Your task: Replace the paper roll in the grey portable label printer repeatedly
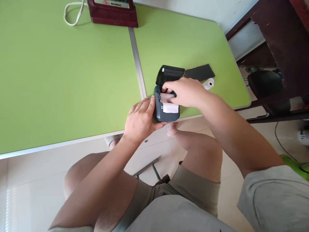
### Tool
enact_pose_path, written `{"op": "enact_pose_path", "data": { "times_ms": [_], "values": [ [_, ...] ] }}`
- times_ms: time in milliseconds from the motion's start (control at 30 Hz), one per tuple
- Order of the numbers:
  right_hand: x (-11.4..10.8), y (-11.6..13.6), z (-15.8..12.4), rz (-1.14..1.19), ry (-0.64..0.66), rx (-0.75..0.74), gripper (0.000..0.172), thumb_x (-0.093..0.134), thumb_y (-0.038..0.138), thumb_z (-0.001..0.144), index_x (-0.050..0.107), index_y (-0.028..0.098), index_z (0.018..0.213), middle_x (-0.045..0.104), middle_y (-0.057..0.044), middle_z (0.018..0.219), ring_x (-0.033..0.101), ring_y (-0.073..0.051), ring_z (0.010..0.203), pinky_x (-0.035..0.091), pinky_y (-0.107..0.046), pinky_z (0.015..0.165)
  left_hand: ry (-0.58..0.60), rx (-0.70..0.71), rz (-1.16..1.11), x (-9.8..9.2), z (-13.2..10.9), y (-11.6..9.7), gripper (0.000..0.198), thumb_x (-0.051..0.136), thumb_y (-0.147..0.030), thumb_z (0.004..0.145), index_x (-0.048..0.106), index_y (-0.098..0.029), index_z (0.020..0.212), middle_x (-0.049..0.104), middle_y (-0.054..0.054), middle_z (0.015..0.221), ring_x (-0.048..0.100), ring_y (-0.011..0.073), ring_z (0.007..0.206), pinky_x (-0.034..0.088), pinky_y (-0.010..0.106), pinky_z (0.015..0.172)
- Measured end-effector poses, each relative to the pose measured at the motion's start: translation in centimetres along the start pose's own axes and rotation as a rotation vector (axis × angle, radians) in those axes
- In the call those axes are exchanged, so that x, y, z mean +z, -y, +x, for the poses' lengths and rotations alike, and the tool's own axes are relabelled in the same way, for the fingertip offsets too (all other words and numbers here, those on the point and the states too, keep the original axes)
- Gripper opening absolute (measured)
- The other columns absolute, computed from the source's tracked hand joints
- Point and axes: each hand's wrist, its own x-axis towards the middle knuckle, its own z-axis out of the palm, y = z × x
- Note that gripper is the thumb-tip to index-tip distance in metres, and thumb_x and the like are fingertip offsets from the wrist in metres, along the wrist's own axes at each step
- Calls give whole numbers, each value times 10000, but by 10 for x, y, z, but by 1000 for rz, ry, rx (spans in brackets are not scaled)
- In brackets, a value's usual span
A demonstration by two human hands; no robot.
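Observation:
A small dark grey printer [162, 112] sits near the front edge of the green table [72, 80], its lid [169, 73] flipped open toward the back. My left hand [141, 120] grips the printer's left side, fingers curled against it. My right hand [184, 92] reaches over the open compartment, its fingers closed on a white paper roll [166, 96] sitting in it. A strip of white paper [170, 108] lies over the printer's front. A second white paper roll [209, 83] lies on the table just right of my right hand.
A flat black rectangular piece [199, 72] lies behind the spare roll. A dark red device [112, 13] with a white cord [72, 14] stands at the table's far edge. A metal seam [136, 61] splits the tabletop. A dark wooden desk [282, 48] and a black chair [265, 85] stand to the right.

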Motion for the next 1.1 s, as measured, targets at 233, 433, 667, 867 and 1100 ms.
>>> {"op": "enact_pose_path", "data": {
  "times_ms": [233,433,667,867,1100],
  "values": [
    [-30,1,-30,463,-85,84,428,801,366,772,694,297,1181,785,-22,1087,652,-178,740,501,-340,612,22,-15,20,-2,1,-3,996,580,-749,952,426,-2,1591,613,261,1523,550,361,1485,448,465,1227],
    [9,-20,-81,1323,-354,396,480,718,597,681,543,333,1041,605,47,808,315,-92,437,266,-300,376,35,-21,42,-1,2,-3,1035,683,-743,891,415,-49,1610,581,239,1569,557,357,1477,445,451,1230],
    [35,-16,-71,916,-555,550,441,774,524,774,408,280,739,385,69,613,351,-107,494,279,-288,465,13,-15,8,1,1,1,1070,688,-774,869,419,-44,1604,569,263,1571,559,383,1473,459,497,1219],
    [35,-32,-63,262,-569,332,269,678,493,862,530,269,870,613,-8,759,561,-200,696,489,-392,702,5,-8,28,2,2,0,1119,770,-748,817,435,-11,1589,583,270,1555,578,384,1455,475,483,1203],
    [50,-50,-59,185,-517,319,387,785,345,802,563,258,1107,719,-61,1040,685,-262,937,569,-452,858,8,-20,25,0,2,-1,1081,726,-754,853,443,-11,1586,580,281,1553,569,387,1464,467,481,1207]
  ]
}}
